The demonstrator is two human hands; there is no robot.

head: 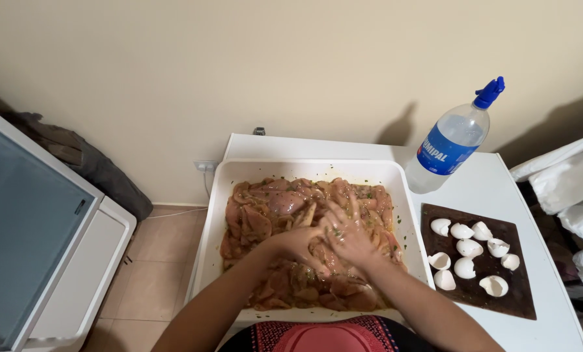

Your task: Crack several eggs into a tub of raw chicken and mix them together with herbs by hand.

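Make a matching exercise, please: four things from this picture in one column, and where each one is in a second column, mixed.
Things:
1. eggshells
2. plastic bottle
3. raw meat pieces
4. both hands

Places:
A. filling the white tray
B. pressed into the meat
C. on the dark cutting board
D. standing at the table's back edge, by the wall

Pairs: 1-C, 2-D, 3-A, 4-B
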